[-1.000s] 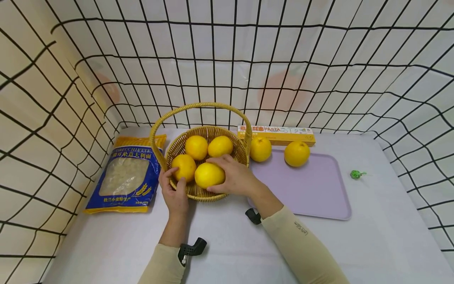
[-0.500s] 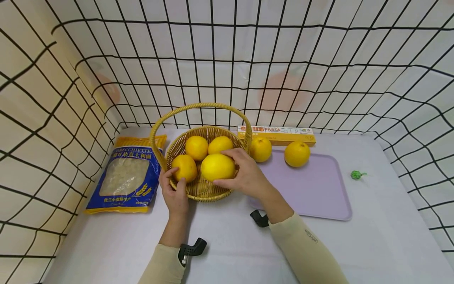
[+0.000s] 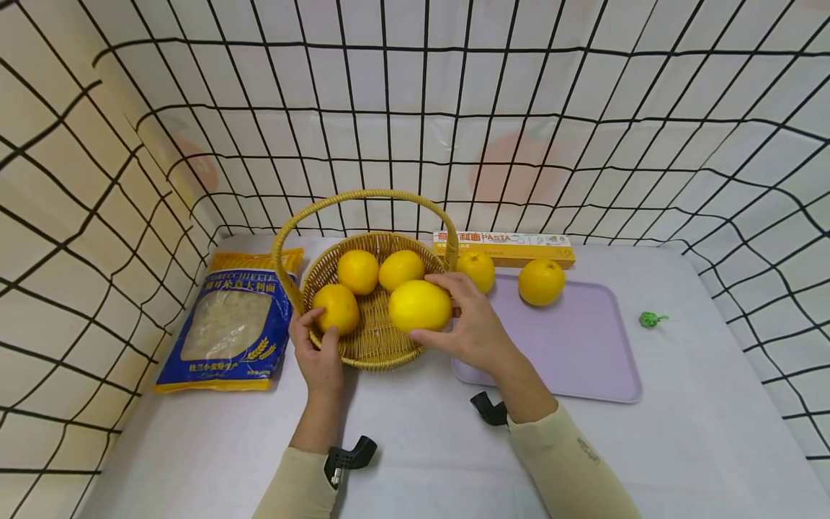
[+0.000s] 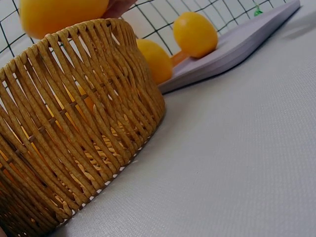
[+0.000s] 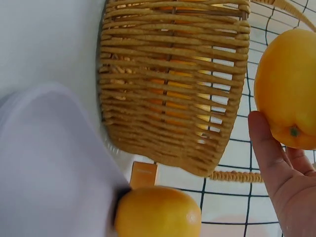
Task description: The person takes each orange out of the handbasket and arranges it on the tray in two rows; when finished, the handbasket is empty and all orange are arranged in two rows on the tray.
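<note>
My right hand [image 3: 476, 324] holds a large oval yellow lemon [image 3: 420, 306] over the right front rim of a wicker basket [image 3: 376, 346]. In the right wrist view the lemon [image 5: 294, 89] is raised above the rim, its green stem end toward the fingers. My left hand [image 3: 320, 364] grips the basket's left front rim, close to a round yellow-orange fruit [image 3: 336, 308] inside. Two similar fruits, one at the back left [image 3: 358, 272] and one at the back right [image 3: 402, 270], also lie in the basket. The left wrist view shows the basket's wall [image 4: 79, 108] but hardly any of my left hand.
Right of the basket lies a lilac tray [image 3: 558, 346], with one yellow fruit [image 3: 541, 282] on it and another [image 3: 476, 271] by its back left corner. Behind stands a pasta box [image 3: 519, 251]. A blue pasta bag [image 3: 227, 324] lies left; a small green item [image 3: 650, 319] lies right. Black wire mesh surrounds the table.
The right hand has lifted the lemon from the basket's front and moved it rightward to the rim. The left hand has stayed on the basket.
</note>
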Action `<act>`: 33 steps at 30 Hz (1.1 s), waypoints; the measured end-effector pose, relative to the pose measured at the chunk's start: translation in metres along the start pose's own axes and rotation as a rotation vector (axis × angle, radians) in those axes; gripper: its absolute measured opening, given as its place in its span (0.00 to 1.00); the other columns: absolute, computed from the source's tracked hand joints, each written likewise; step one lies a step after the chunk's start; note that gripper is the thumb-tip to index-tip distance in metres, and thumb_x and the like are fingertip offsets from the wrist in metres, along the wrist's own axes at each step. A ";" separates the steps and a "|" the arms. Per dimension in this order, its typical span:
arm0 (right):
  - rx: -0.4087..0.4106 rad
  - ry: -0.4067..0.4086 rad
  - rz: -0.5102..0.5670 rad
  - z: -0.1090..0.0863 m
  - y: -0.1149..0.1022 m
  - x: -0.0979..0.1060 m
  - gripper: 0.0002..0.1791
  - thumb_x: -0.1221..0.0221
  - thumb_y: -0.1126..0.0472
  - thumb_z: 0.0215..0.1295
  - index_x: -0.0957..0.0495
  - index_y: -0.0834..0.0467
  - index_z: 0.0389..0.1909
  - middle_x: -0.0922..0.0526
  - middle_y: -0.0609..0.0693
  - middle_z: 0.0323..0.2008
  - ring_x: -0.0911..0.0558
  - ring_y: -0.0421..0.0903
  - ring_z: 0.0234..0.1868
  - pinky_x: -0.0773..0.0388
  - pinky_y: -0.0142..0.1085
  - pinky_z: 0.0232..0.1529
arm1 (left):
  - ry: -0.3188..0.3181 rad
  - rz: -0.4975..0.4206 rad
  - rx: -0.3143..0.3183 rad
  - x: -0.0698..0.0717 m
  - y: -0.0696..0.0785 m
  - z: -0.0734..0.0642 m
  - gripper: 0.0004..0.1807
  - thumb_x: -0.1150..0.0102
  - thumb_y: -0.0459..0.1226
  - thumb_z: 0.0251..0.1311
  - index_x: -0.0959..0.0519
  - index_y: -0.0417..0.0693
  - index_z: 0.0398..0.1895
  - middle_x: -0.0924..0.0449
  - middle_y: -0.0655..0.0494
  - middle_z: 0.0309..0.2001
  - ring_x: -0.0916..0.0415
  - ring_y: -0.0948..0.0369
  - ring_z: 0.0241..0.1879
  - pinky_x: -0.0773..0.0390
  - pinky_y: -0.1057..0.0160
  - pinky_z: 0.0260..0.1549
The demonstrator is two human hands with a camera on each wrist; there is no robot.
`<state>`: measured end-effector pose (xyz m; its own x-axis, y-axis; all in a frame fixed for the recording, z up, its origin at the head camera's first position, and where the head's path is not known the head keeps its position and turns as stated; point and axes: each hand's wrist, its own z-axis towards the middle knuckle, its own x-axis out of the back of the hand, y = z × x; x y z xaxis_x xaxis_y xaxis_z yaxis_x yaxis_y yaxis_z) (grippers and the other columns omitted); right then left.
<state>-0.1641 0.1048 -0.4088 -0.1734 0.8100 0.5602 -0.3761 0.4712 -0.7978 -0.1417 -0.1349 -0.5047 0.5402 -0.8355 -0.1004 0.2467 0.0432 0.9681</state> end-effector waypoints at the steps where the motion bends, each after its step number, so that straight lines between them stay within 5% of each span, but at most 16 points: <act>1: -0.001 0.002 0.006 -0.001 0.001 0.001 0.45 0.21 0.52 0.49 0.29 0.51 0.69 0.29 0.50 0.66 0.25 0.51 0.60 0.19 0.47 0.55 | -0.001 0.002 0.002 0.000 0.000 0.000 0.18 0.49 0.25 0.59 0.27 0.34 0.54 0.47 0.49 0.79 0.49 0.50 0.78 0.49 0.46 0.78; 12: -0.031 0.062 0.081 -0.008 0.009 0.017 0.45 0.22 0.57 0.50 0.31 0.51 0.70 0.26 0.52 0.66 0.22 0.53 0.61 0.18 0.50 0.58 | -0.009 0.007 0.008 0.000 0.001 0.000 0.18 0.49 0.26 0.60 0.27 0.35 0.55 0.47 0.51 0.79 0.48 0.52 0.78 0.48 0.47 0.78; 23: -0.155 0.102 0.163 -0.019 0.022 0.037 0.50 0.22 0.55 0.51 0.37 0.48 0.75 0.34 0.50 0.75 0.30 0.51 0.72 0.32 0.50 0.73 | -0.011 -0.007 0.012 0.000 0.000 0.000 0.18 0.50 0.25 0.61 0.28 0.34 0.55 0.47 0.51 0.79 0.48 0.51 0.78 0.48 0.49 0.79; 33: -0.257 0.169 0.176 -0.025 0.028 0.054 0.48 0.22 0.53 0.50 0.34 0.47 0.73 0.33 0.50 0.71 0.26 0.52 0.63 0.27 0.49 0.66 | -0.010 0.000 0.014 0.001 0.000 0.000 0.18 0.49 0.25 0.61 0.28 0.35 0.55 0.47 0.51 0.79 0.48 0.52 0.78 0.48 0.48 0.79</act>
<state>-0.1613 0.1704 -0.4061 -0.0542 0.9228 0.3815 -0.1092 0.3743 -0.9209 -0.1415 -0.1353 -0.5046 0.5320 -0.8410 -0.0983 0.2351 0.0352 0.9713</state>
